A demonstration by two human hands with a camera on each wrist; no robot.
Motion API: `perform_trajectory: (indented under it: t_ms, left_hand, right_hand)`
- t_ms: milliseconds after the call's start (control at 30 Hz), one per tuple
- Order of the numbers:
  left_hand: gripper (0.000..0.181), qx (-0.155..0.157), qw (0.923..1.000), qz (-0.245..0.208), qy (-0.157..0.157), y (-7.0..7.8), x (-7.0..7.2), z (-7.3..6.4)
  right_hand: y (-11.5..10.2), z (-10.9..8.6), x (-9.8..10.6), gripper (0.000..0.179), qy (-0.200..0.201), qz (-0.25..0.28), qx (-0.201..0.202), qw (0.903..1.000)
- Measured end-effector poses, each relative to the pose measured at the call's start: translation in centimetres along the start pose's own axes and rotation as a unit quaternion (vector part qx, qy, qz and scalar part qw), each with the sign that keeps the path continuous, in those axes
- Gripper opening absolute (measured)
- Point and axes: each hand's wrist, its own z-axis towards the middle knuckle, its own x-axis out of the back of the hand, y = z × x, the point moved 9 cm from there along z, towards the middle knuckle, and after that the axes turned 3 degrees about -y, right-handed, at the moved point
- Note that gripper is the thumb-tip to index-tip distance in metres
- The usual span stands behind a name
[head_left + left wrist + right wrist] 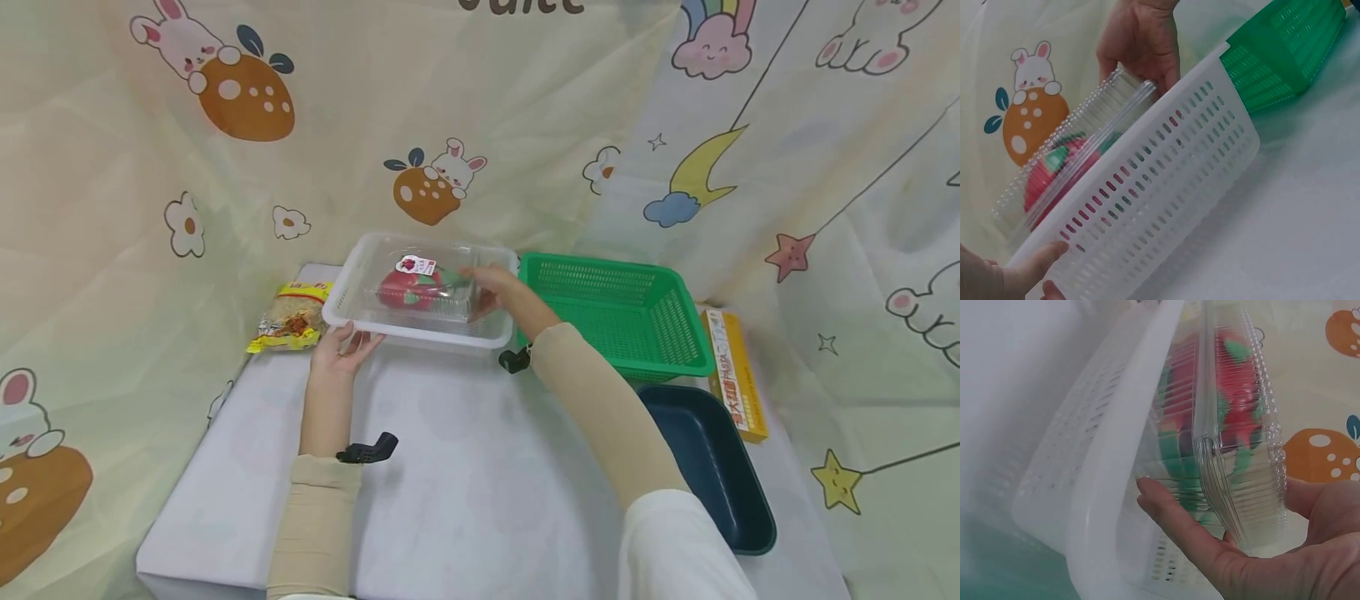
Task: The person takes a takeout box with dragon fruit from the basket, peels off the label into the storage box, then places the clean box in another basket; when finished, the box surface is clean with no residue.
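Note:
A clear plastic clamshell box [442,297] with red-and-green contents and a white label is inside the white basket [480,337], its top standing above the rim. My right hand [501,292] holds the box at its right end, thumb and fingers on opposite sides in the right wrist view. At the basket's front left corner, my left hand [341,354] grips the rim and outer wall. In the left wrist view, its fingers [1044,259] lie against the slotted wall. The box's underside is hidden by the basket.
Just right of the white basket stands a green basket [622,312]. A dark blue tray [712,467] lies in front of it, with a yellow box [738,375] at the right edge. A yellow food packet [292,317] sits at the left. Printed cloth hangs behind.

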Motion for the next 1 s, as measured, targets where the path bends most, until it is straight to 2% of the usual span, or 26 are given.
perform_trajectory:
  t_ms: [267, 467, 800, 1000]
  left_hand:
    - [0.068, 0.008, 0.9999, -0.013, -0.003, 0.1, -0.2, -0.1]
    - [0.070, 0.011, 0.9998, -0.018, -0.003, 0.1, -0.2, 0.0]
    - [0.070, 0.007, 0.9999, -0.010, 0.001, 0.1, -0.1, -0.1]
    - [0.068, 0.004, 1.0000, 0.006, 0.003, 0.1, -0.1, 0.0]
  right_hand:
    - [-1.3, -1.6, 0.3, 0.069, -0.004, -0.020, 0.020, 0.9996]
    - [-1.8, -3.1, 0.8, 0.064, -0.012, -0.007, 0.030, 0.9995]
    - [-2.4, -5.5, 1.5, 0.055, -0.020, -0.001, 0.065, 0.9977]
    - [-2.4, -6.9, 1.9, 0.054, -0.026, -0.002, 0.073, 0.9970]
